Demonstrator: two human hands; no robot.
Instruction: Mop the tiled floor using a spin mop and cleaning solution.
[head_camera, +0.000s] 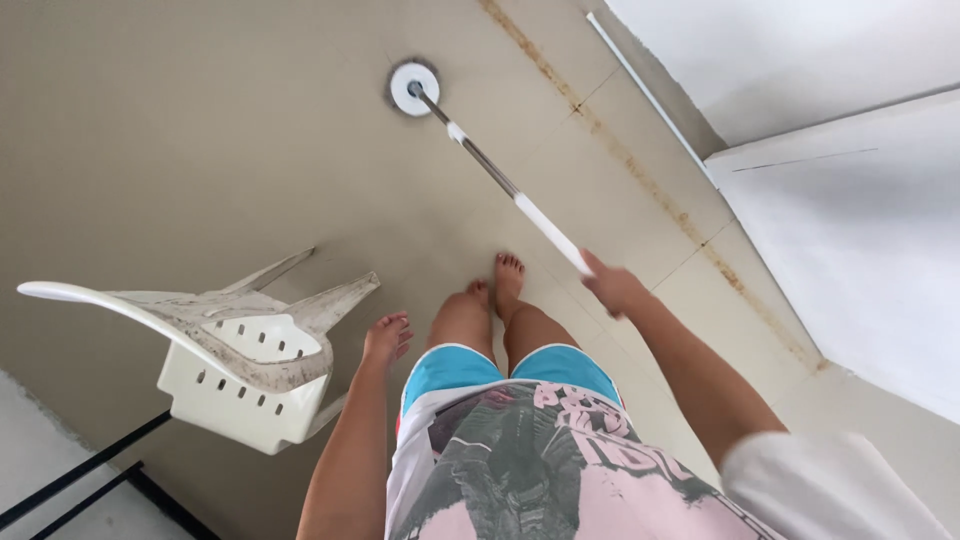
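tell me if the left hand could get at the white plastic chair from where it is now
Probably yes. The left hand hangs open and empty beside the white plastic chair, with only bare floor showing between them. The right hand grips the mop handle.

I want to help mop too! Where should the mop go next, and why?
Probably pull the mop head straight back toward the feet. The right hand grips the handle at full stretch, so the round head sits far out on the tiled floor; the left hand hangs free beside the white plastic chair.
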